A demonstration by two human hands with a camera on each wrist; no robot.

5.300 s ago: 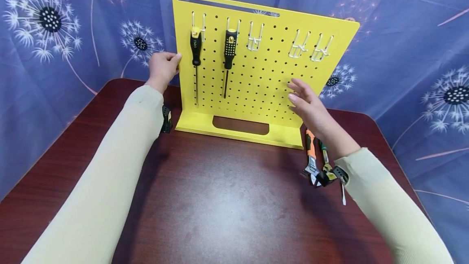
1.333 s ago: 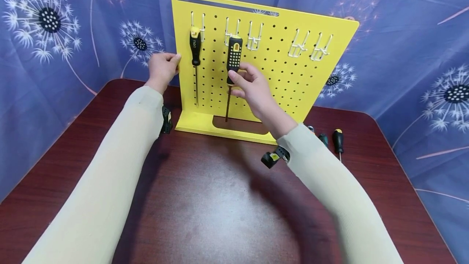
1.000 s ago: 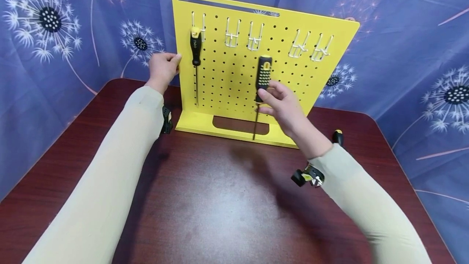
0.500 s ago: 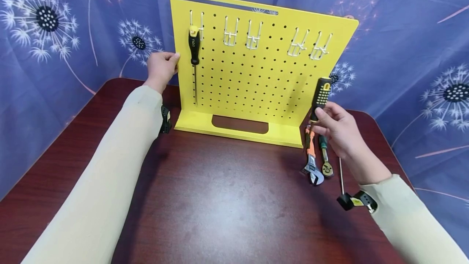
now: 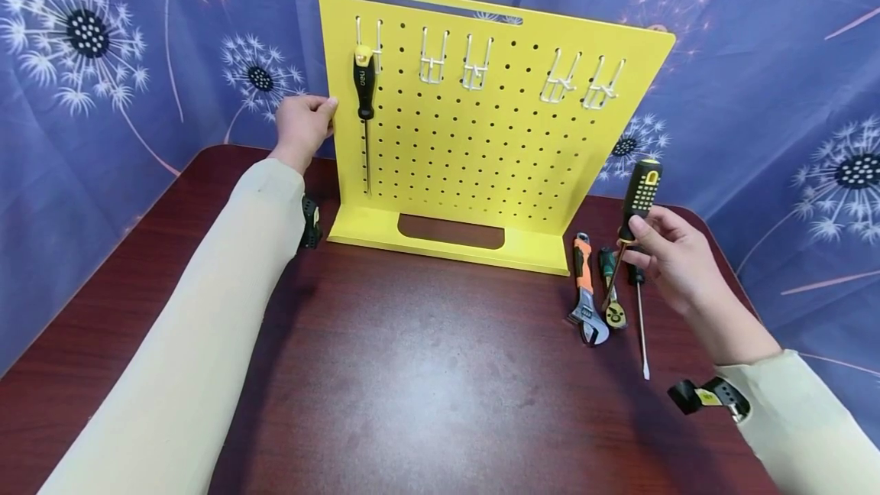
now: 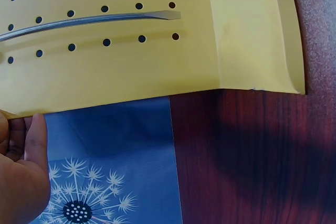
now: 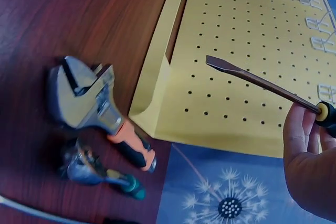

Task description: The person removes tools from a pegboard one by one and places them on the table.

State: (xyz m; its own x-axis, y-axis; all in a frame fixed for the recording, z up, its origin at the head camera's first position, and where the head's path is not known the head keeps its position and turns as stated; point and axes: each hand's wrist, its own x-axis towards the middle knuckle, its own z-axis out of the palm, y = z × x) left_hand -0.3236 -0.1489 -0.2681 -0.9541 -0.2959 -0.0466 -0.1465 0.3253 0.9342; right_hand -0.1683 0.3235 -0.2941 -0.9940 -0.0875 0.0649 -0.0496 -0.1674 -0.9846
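Note:
In the head view my right hand grips a black-and-yellow flathead screwdriver by the lower handle, blade pointing down, above the tools at the table's right. The right wrist view shows its flat blade in front of the board. My left hand pinches the left edge of the yellow pegboard; the left wrist view shows the thumb and fingers at that edge. A second black screwdriver with a yellow end hangs on the board's leftmost hook. The other white hooks hold nothing.
On the dark wooden table right of the board lie an adjustable wrench with an orange handle, a ratchet with a green handle and another screwdriver. A blue dandelion-print cloth hangs behind.
My right hand reached to the second hook, took the screwdriver off it and carried it right and down, over the tools on the table. My left hand stayed at the board's edge.

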